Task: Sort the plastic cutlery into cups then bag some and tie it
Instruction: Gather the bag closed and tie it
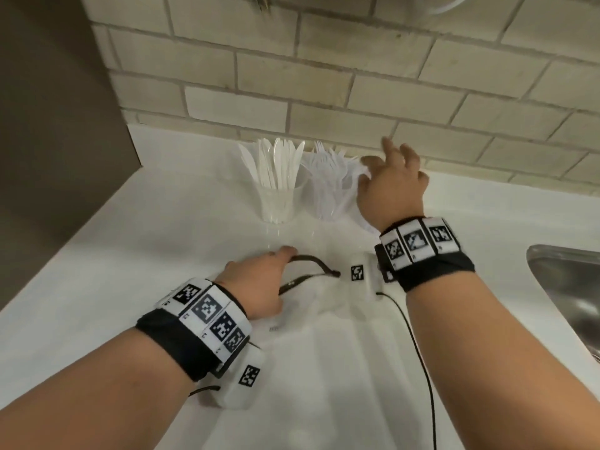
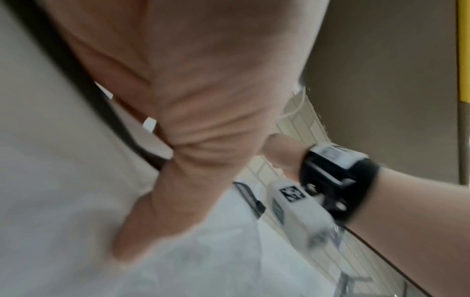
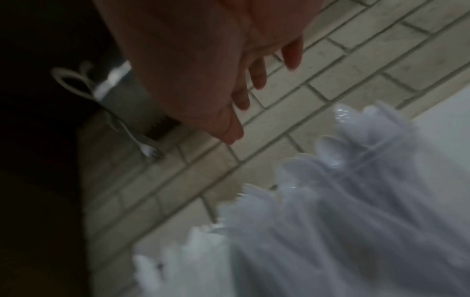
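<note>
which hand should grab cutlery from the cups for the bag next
Right. The right hand is open, up by the cup of forks, holding nothing. The left hand already grips the bag's dark drawstring.

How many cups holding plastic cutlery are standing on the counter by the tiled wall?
3. The cup of knives stands on the left, the cup of forks in the middle, and the cup of spoons on the right, mostly hidden behind the right hand in the head view.
</note>
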### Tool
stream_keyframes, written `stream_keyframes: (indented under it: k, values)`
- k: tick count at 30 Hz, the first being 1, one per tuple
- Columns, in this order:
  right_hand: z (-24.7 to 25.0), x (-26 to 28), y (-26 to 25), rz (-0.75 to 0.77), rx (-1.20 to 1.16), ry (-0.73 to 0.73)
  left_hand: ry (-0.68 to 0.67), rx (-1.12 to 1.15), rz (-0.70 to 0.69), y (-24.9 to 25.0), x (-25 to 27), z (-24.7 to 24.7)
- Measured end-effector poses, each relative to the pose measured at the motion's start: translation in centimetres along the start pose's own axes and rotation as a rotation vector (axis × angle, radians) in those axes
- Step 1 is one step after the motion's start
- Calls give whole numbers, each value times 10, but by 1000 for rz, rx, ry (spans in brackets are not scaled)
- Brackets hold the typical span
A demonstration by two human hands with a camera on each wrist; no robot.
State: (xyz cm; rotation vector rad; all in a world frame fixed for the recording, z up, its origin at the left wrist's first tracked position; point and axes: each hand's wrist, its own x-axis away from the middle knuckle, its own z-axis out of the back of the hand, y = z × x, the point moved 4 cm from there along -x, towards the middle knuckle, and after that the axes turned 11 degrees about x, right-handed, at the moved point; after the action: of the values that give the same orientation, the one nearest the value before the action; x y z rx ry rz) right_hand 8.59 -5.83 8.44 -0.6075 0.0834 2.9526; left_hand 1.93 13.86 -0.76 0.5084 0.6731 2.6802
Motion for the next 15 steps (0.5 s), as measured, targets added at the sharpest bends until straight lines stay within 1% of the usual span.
stream_keyframes:
  k: [1,2,5,6,7,8,10,11,13,15]
  values:
    - [6,13,-8,47,-125,-14,60,77,4,-4,-1,7]
    - [7,26,-16,81,-261,-84,132,143,9,-7,-1,16]
    - [0,68,-34,96,-643,-392,396,315,12,-19,4,45]
    - [-3,79,-40,96,-730,-462,466,393,18,-23,7,53]
    - [-7,88,-47,96,-802,-510,508,491,17,-26,10,57]
    - [-9,94,-55,98,-861,-537,503,637,-4,-27,12,58]
    - [-11,102,-70,96,-955,-584,403,1002,-76,-20,18,55]
    - [-11,103,-78,103,-1001,-605,355,1144,-114,-16,21,52]
    - [-8,105,-91,127,-1029,-595,310,1309,-128,-13,24,47]
    - [-6,102,-92,112,-951,-548,352,1309,-105,-19,24,46]
